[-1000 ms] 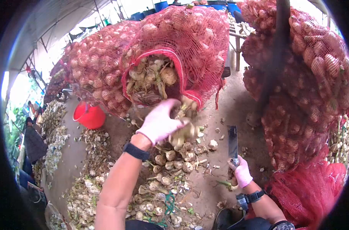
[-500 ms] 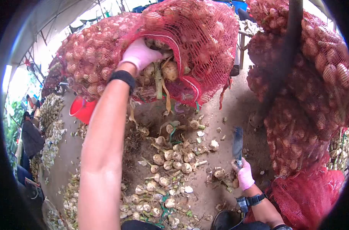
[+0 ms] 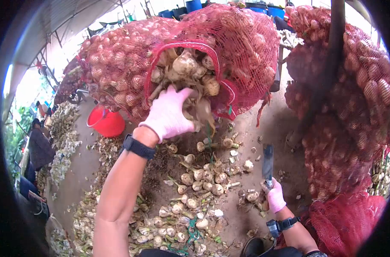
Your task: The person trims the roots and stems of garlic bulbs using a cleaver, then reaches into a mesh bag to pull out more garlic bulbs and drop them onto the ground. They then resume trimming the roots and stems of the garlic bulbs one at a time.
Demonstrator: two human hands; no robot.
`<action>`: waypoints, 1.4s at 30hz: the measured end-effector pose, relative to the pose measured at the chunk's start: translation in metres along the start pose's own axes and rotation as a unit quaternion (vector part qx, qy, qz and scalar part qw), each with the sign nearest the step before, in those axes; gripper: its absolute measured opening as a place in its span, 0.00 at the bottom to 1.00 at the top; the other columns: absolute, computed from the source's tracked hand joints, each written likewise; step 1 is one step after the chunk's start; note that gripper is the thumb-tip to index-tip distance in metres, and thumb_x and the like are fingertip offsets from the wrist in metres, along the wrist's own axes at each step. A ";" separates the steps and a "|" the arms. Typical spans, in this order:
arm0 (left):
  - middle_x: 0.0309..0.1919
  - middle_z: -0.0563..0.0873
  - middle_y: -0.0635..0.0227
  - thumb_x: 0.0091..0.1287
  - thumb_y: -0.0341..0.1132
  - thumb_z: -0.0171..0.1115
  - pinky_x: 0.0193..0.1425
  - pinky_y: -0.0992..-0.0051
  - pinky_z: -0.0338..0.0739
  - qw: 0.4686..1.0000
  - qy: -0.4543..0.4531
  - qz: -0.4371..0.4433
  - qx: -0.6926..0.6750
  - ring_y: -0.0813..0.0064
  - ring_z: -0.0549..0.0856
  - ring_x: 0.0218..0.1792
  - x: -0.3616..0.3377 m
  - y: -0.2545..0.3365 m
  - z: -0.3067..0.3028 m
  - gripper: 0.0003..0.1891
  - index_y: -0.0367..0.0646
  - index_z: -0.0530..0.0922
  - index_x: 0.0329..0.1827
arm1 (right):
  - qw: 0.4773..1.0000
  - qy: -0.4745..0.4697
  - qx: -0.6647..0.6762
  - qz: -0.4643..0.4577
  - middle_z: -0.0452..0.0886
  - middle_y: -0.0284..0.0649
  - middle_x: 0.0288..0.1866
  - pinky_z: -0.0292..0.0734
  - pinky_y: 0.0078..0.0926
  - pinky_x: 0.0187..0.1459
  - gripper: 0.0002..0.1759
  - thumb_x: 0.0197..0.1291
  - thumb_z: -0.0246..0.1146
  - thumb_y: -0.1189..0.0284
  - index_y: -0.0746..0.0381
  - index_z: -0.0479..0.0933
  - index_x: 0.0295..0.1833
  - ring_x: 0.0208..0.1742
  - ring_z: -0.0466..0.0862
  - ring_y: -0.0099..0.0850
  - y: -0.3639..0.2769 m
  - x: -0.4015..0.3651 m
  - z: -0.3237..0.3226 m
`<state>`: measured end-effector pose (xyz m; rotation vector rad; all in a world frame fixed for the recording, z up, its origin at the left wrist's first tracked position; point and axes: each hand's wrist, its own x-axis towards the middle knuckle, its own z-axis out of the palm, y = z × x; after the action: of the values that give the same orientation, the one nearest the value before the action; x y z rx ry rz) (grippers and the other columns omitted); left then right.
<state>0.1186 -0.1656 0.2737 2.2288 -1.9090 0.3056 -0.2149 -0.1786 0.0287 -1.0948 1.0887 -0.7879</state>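
Observation:
My left hand [image 3: 171,112], in a pink glove, is at the mouth of a red mesh sack [image 3: 242,47]. Its fingers curl around garlic bulbs and dry stalks at the lower edge of the opening. More garlic bulbs [image 3: 185,64] show inside the sack above the hand. Low on the right, my right hand [image 3: 274,197], also in a pink glove, is closed on the handle of a wide-bladed knife [image 3: 267,162], with the blade pointing up. Loose garlic bulbs with stems [image 3: 199,175] lie on the ground between my arms.
Filled mesh sacks [image 3: 340,107] stand at the right, behind a dark pole [image 3: 337,34]. An empty red mesh sack [image 3: 349,218] lies below them. A red bucket [image 3: 106,122] is at the left. A person [image 3: 40,145] is at the far left, near heaped garlic [image 3: 64,150].
My left hand has moved down and right from inside the sack to its lower rim, and the opening shows more bulbs. My right hand still holds the knife. The view has shifted slightly.

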 end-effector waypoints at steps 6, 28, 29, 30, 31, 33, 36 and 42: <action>0.51 0.76 0.46 0.48 0.46 0.71 0.62 0.59 0.71 0.939 0.336 -0.024 -0.074 0.49 0.76 0.56 0.016 -0.007 0.012 0.36 0.35 0.69 0.57 | 0.999 0.011 -0.033 -0.032 0.72 0.25 0.29 0.69 0.18 0.32 0.08 0.59 0.65 0.76 0.61 0.72 0.40 0.29 0.69 0.16 0.014 0.006 -0.010; 0.52 0.78 0.44 0.49 0.41 0.66 0.63 0.59 0.70 0.980 -0.156 -0.105 -0.071 0.49 0.76 0.56 0.028 0.022 0.031 0.26 0.36 0.77 0.51 | 1.000 0.002 0.005 -0.001 0.72 0.27 0.25 0.69 0.19 0.24 0.09 0.60 0.65 0.74 0.61 0.71 0.42 0.23 0.71 0.18 0.025 0.022 -0.017; 0.52 0.78 0.43 0.48 0.42 0.66 0.63 0.59 0.70 0.980 -0.137 -0.081 -0.116 0.49 0.76 0.57 0.012 0.021 0.044 0.27 0.36 0.77 0.51 | 1.000 0.010 -0.005 -0.022 0.72 0.28 0.24 0.69 0.20 0.24 0.09 0.60 0.64 0.73 0.61 0.71 0.42 0.23 0.72 0.18 0.032 0.023 -0.019; 0.53 0.78 0.43 0.48 0.42 0.67 0.64 0.59 0.70 0.979 -0.117 -0.054 -0.160 0.49 0.75 0.58 -0.004 0.020 0.066 0.27 0.35 0.77 0.51 | 1.000 0.010 -0.005 -0.025 0.72 0.28 0.24 0.69 0.20 0.24 0.09 0.60 0.64 0.73 0.61 0.71 0.42 0.23 0.72 0.18 0.025 0.021 -0.017; 0.52 0.79 0.48 0.48 0.42 0.66 0.60 0.60 0.73 0.994 0.041 0.027 -0.094 0.51 0.77 0.55 -0.021 0.007 0.110 0.24 0.44 0.80 0.49 | 1.000 0.012 -0.008 -0.018 0.72 0.28 0.24 0.69 0.19 0.24 0.08 0.60 0.64 0.74 0.61 0.71 0.42 0.23 0.72 0.18 0.012 0.015 -0.015; 0.49 0.78 0.51 0.48 0.39 0.64 0.59 0.61 0.74 0.988 -0.012 0.030 -0.148 0.52 0.77 0.54 -0.029 0.016 0.082 0.20 0.47 0.81 0.47 | 1.000 0.016 -0.015 -0.002 0.72 0.28 0.25 0.69 0.19 0.25 0.08 0.60 0.64 0.74 0.61 0.72 0.42 0.24 0.72 0.18 0.007 0.005 -0.017; 0.44 0.78 0.54 0.51 0.36 0.63 0.57 0.60 0.73 0.981 -0.004 0.002 -0.194 0.53 0.78 0.52 -0.020 0.014 0.047 0.15 0.50 0.82 0.43 | 1.000 0.020 -0.003 0.002 0.72 0.27 0.26 0.69 0.19 0.26 0.08 0.60 0.64 0.75 0.61 0.72 0.42 0.25 0.71 0.17 0.006 0.010 -0.020; 0.58 0.72 0.48 0.52 0.34 0.66 0.59 0.61 0.75 0.967 0.245 -0.067 -0.017 0.51 0.78 0.55 0.046 -0.003 0.023 0.32 0.44 0.67 0.63 | 1.000 0.015 0.002 0.005 0.71 0.26 0.25 0.69 0.19 0.23 0.08 0.60 0.64 0.74 0.59 0.71 0.40 0.23 0.70 0.17 0.014 0.015 -0.017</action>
<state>0.1296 -0.2149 0.2643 2.0044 -1.4837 0.7176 -0.2265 -0.1932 0.0095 -1.0774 1.1161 -0.8006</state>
